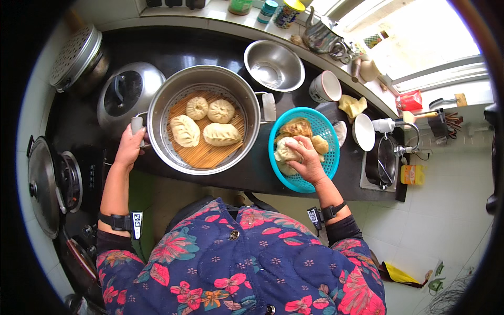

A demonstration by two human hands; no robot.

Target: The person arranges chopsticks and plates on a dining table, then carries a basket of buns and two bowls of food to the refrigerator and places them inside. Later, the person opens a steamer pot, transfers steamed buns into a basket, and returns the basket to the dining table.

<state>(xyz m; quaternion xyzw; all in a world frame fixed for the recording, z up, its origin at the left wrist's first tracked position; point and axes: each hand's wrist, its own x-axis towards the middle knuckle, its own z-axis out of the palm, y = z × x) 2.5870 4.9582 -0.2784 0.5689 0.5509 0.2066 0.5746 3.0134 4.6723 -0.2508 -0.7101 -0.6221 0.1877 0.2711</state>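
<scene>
The right hand is closed around a pale bun inside the turquoise basket, just right of the steamer pot; the left hand clasps the pot's left handle; a soft bun could tear if squeezed, or drop onto the dark counter between basket and pot.

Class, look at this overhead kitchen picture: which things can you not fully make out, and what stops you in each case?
- Head view: the buns in the blue basket are partly hidden by the right hand; their count is unclear.
- The steamer handle is mostly covered by the left hand.
- The jars at the top are cut off by the edge.
- The sink contents are too small to tell.
</scene>
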